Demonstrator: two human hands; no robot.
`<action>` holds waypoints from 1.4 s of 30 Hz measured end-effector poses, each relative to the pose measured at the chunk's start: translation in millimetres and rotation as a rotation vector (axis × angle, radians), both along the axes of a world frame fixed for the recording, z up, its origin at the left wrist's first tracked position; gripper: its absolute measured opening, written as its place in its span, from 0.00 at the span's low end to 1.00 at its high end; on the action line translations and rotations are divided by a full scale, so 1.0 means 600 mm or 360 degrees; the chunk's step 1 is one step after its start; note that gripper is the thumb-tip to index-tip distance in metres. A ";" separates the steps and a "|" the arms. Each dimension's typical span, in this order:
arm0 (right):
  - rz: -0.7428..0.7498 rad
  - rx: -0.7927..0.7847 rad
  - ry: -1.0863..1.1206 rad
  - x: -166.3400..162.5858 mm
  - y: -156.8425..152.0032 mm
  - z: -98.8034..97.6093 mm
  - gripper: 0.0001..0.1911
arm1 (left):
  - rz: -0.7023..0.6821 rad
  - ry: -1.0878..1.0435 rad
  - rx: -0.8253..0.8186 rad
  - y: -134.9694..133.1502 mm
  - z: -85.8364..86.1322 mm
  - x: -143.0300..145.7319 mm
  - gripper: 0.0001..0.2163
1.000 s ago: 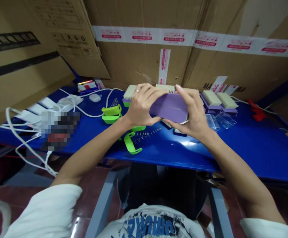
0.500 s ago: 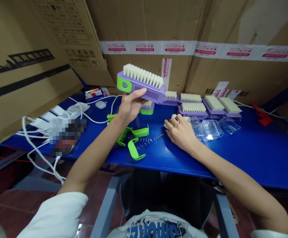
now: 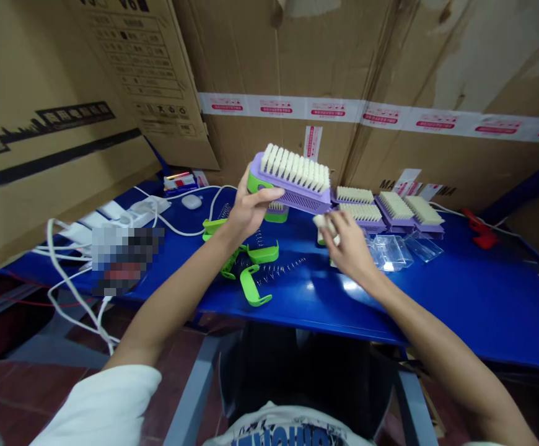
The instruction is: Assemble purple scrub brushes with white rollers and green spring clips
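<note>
My left hand (image 3: pixel 249 209) is closed on a purple brush (image 3: pixel 292 179) with white bristles and a green end cap, held tilted above the blue table (image 3: pixel 460 291), bristles up. My right hand (image 3: pixel 347 244) is raised just above the table, right of the brush, fingers closed on a small pale bristle piece (image 3: pixel 323 224) with a green edge; its shape is partly hidden. Several green clips (image 3: pixel 251 282) and small metal springs (image 3: pixel 281 267) lie on the table under my left forearm.
A row of finished purple brushes (image 3: pixel 390 207) lines the back of the table. Clear plastic covers (image 3: pixel 397 251) lie in front of them. White cables and a power strip (image 3: pixel 130 214) sit at the left, a red object (image 3: pixel 481 232) at the right. Cardboard boxes (image 3: pixel 344 80) wall the back.
Both hands held the brush upside down; then my left hand lifted it alone, bristles up, while my right hand went to the table. Now the right hand has risen with a small piece.
</note>
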State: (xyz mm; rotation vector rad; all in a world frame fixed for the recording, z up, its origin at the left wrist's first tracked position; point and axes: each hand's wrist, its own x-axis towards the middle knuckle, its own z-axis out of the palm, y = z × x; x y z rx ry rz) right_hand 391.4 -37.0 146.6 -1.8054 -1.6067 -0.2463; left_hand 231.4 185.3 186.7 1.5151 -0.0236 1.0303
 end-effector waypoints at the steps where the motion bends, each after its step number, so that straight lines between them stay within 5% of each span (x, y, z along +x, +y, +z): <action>1: 0.0073 0.0141 0.0389 0.007 0.000 0.008 0.24 | 0.0040 -0.0005 0.0039 0.003 -0.006 0.002 0.37; 4: 0.0403 0.0356 0.1424 0.015 -0.001 0.031 0.25 | 0.0133 -0.0014 0.0190 -0.009 -0.022 0.007 0.44; 8: 0.0545 0.0375 0.1847 0.000 -0.008 0.053 0.30 | 0.0332 -0.0156 0.0544 -0.061 -0.038 0.009 0.46; 11: 0.0467 0.0493 0.1741 -0.002 -0.015 0.067 0.34 | 0.0313 -0.0122 0.0711 -0.089 -0.043 0.005 0.49; 13: 0.0375 0.0631 0.1638 0.007 -0.023 0.077 0.33 | 0.0051 0.0026 0.0740 -0.092 -0.043 0.000 0.53; 16: 0.0344 0.0693 0.1513 0.025 -0.037 0.095 0.30 | -0.0324 0.0197 0.0623 -0.088 -0.038 -0.005 0.46; 18: 0.0399 0.0600 0.1331 0.031 -0.048 0.105 0.26 | -0.0341 0.0239 0.0564 -0.088 -0.036 -0.008 0.41; 25: 0.0543 0.0262 0.0929 0.021 -0.074 0.120 0.19 | -0.0553 0.0327 0.0802 -0.109 -0.031 -0.016 0.65; 29: 0.0550 0.0212 0.0803 0.021 -0.068 0.102 0.21 | -0.0513 0.0245 0.0851 -0.106 -0.023 -0.021 0.46; 34: 0.0476 0.0348 0.0832 0.015 -0.049 0.062 0.40 | -0.0338 0.0199 0.1053 -0.096 -0.011 -0.021 0.42; 38: 0.0467 0.0518 0.0739 0.017 -0.046 0.053 0.29 | -0.0417 0.0361 0.1113 -0.100 -0.006 -0.023 0.28; 42: 0.0361 0.0733 0.0517 0.022 -0.053 0.067 0.22 | -0.0516 0.0368 0.1118 -0.105 -0.004 -0.026 0.25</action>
